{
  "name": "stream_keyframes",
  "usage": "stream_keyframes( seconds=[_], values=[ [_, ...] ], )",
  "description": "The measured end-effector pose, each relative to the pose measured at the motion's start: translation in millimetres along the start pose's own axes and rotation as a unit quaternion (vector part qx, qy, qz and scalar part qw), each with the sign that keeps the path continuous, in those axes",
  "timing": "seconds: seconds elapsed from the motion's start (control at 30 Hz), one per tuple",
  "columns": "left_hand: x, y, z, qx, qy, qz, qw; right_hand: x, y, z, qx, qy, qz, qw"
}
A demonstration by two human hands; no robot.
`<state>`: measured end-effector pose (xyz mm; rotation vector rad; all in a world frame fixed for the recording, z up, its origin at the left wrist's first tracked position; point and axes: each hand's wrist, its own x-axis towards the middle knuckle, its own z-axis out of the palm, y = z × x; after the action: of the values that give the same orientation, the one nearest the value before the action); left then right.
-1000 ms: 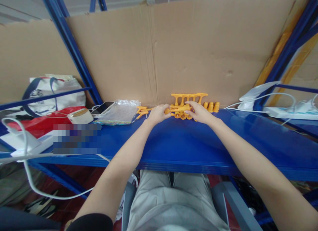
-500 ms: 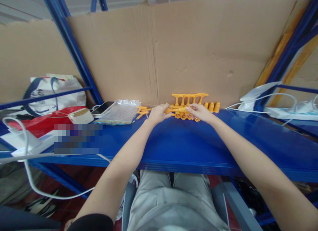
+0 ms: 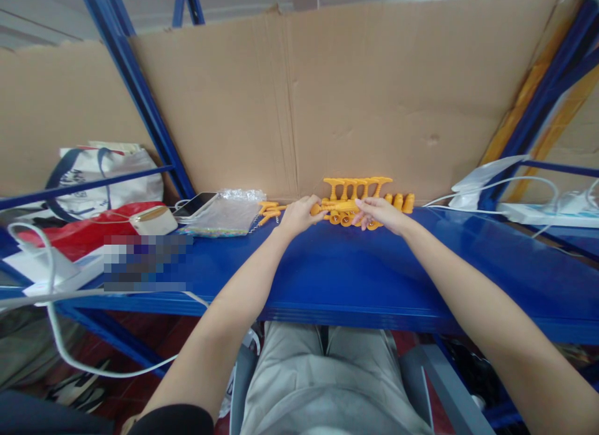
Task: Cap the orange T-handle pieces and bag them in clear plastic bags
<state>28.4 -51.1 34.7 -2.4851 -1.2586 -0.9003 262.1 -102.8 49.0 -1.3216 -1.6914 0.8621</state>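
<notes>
Between my two hands lies a yellow plastic stick-like part [image 3: 342,206], its exact kind too small to tell. My left hand [image 3: 299,215] is closed on its rounded left end. My right hand [image 3: 382,214] pinches the right end with thumb and forefinger, the other fingers loosely curled. Behind it stands a row of yellow T-shaped pieces [image 3: 358,184] against the cardboard. Several yellow cylinders with round open ends [image 3: 346,220] lie just below the held part, some hidden by my right hand. Yellow cone-like caps [image 3: 403,203] stand right of that hand. Branched yellow pieces [image 3: 269,211] lie left of my left hand.
The blue shelf top [image 3: 337,273] ends at a cardboard wall [image 3: 374,98]. To the left are a clear plastic bag [image 3: 224,213], a phone [image 3: 199,204], a white case [image 3: 154,220] and a red bag [image 3: 103,226]. White cables and a power strip [image 3: 547,213] lie right.
My right hand has shifted slightly right and turned at the yellow part's end. My left hand stays in nearly the same place.
</notes>
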Motion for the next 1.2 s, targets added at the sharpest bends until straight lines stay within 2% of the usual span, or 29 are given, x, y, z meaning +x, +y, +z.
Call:
stream_keyframes(
  seconds=[0.27,0.57,0.83,1.07,1.2],
  values=[
    [-1,0,0.0,-0.002,-0.004,-0.02,1.0,3,5,1,-0.022,0.019,-0.007,1.0],
    [-1,-3,4.3,0.029,0.037,0.007,0.999,6,11,2,0.088,0.009,-0.057,0.994],
    [0,0,6.3,0.018,0.049,0.032,0.998,6,9,3,0.043,0.042,-0.007,0.998],
    [0,-3,6.5,0.021,0.042,0.015,0.999,4,12,-3,0.081,0.017,-0.032,0.996],
    [-1,0,4.3,0.03,0.031,0.021,0.999,4,12,-2,0.069,-0.001,-0.033,0.997]
  ],
)
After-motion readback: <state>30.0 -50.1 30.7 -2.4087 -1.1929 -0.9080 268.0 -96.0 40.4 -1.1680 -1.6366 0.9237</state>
